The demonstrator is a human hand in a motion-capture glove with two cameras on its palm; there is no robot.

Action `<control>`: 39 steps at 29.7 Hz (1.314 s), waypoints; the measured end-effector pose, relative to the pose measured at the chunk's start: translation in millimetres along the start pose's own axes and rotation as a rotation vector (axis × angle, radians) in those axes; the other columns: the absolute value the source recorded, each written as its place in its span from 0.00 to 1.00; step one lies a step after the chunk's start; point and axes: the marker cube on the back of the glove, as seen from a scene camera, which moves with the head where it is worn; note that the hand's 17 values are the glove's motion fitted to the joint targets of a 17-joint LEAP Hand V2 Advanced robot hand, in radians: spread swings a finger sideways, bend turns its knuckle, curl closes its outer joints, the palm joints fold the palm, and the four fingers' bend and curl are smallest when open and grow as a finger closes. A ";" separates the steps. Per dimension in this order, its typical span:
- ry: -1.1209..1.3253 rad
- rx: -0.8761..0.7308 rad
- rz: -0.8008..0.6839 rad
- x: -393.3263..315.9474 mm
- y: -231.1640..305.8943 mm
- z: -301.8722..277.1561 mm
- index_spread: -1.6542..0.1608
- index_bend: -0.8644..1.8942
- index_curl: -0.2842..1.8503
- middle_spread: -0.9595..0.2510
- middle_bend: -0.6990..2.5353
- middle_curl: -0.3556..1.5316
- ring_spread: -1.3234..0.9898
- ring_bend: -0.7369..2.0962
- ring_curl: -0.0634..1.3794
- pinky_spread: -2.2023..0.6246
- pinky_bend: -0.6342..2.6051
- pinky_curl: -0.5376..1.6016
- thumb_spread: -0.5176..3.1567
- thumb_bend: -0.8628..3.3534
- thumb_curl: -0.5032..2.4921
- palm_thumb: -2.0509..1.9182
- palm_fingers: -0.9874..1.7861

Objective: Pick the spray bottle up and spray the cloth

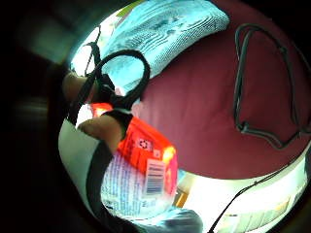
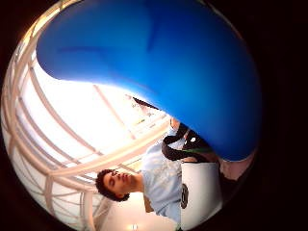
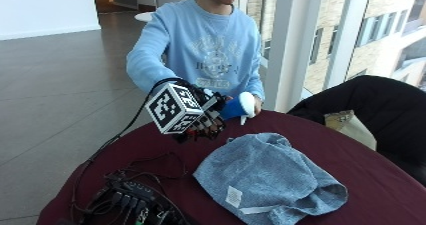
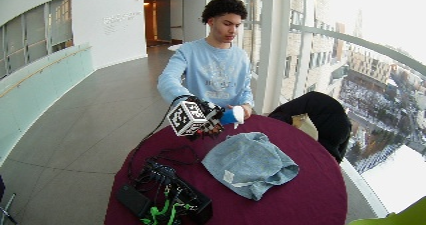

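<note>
Blue-topped spray bottle (image 3: pixel 236 106) up off the tabletop (image 3: pixel 373 175), held in the gloved right hand (image 3: pixel 203 117). Fingers curled round the bottle body; from the little-finger side of the palm a bare fingertip lies against the orange label with its barcode, and the clear lower body shows below that. From the thumb side of the palm the blue head fills most of the view, right against the palm.

Bottle lies roughly on its side in the hand, blue head and white nozzle pointing away from the wrist, toward the person's own chest side of the table.

Cloth (image 3: pixel 269 177), blue-grey terry with a white tag, lies rumpled on the maroon tabletop below and ahead of the hand, near but not touching it. Hand hangs in the air above the tabletop edge, just beside the cloth's near corner.

Black cables and a power strip (image 3: pixel 130 195) sit on the tabletop below the wrist side of the hand, apart from the cloth.
</note>
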 end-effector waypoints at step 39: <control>-0.145 0.098 -0.845 -172.8 -51.8 181.9 0.80 0.36 0.26 0.74 0.30 0.44 0.56 0.41 0.31 0.83 0.27 0.42 0.39 0.20 0.36 0.74 0.73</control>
